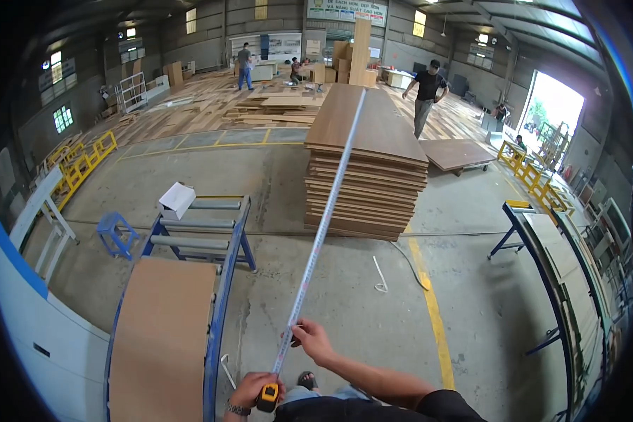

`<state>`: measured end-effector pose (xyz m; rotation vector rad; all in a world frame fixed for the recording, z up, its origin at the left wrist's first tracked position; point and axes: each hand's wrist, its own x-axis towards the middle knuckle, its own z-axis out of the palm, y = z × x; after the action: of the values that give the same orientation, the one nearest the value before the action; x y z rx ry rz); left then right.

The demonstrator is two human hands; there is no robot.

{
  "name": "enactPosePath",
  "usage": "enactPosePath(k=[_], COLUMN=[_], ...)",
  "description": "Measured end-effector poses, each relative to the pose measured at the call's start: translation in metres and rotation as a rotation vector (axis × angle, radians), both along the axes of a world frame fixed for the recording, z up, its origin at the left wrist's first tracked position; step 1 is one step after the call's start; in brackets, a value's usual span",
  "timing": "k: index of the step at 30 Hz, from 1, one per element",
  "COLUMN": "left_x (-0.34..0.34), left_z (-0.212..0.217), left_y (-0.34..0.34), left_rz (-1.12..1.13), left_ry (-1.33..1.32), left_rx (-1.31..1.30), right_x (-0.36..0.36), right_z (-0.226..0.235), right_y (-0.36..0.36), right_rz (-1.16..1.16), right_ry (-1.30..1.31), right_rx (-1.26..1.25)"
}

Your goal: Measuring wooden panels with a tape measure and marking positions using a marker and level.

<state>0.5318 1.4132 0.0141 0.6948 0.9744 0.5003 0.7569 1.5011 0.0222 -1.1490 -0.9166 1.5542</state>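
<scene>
A yellow and black tape measure [268, 398] sits in my left hand [252, 388], whose fingers are wrapped round its case. Its long pale blade [323, 224] is drawn out and runs up and away from me. The blade's far end lies over the top of a tall stack of brown wooden panels [366, 130]. Ahead of the case, my right hand [314, 342] pinches the blade's edge between thumb and fingers. I cannot tell whether the blade's tip is hooked on the stack's far edge.
At left stands a blue roller conveyor [216, 330] bearing a brown board [163, 330] and a white box [177, 200], beside a blue stool [117, 234]. Another conveyor [552, 281] is at right. A person [426, 95] walks beyond the stack, near a low cart [457, 155]. White strips [378, 273] lie on the floor.
</scene>
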Motion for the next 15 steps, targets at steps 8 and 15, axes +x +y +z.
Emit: enactPosePath(k=[8,15], left_x=[0.082,0.062], left_z=[0.047,0.002], left_y=[0.247,0.314], left_rz=[0.149,0.184], left_ry=[-0.03,0.175], left_rx=[0.071,-0.022], right_x=[0.054,0.169], right_z=[0.034,0.086], right_y=[0.286,0.631], right_rz=[0.114,-0.069], right_ry=[0.01,0.014], right_rx=[0.016,0.098])
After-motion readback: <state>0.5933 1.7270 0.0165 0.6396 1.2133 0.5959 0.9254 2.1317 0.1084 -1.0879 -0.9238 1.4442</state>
